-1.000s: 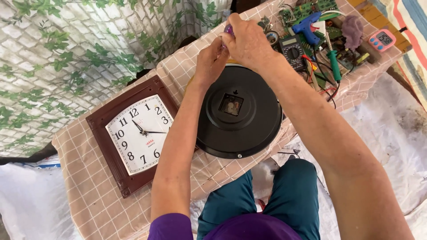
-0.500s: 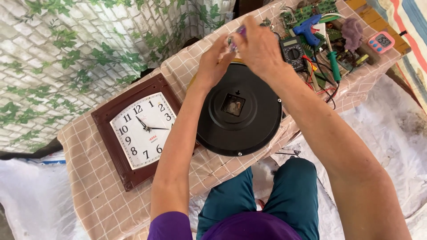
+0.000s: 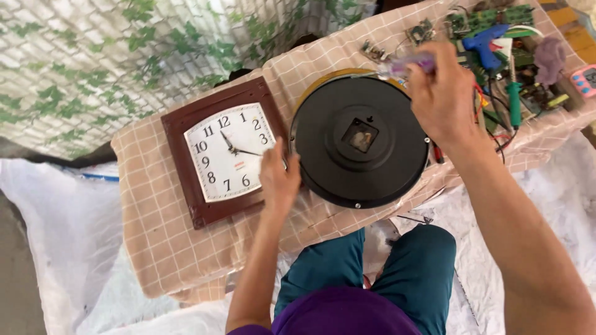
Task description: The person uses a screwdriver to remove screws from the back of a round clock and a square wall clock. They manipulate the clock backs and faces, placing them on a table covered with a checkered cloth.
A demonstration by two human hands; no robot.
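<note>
The left hand rests with curled fingers on the near left rim of the round black clock, which lies face down mid-worktop. The right hand pinches a purple-handled screwdriver above the clock's far edge. A square brown wall clock lies just beside it, toward the worktop's left edge.

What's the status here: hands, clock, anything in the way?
Left hand on the black clock's rim. Right hand holds a purple tool above its top edge. Square clock beside it, clear.
</note>
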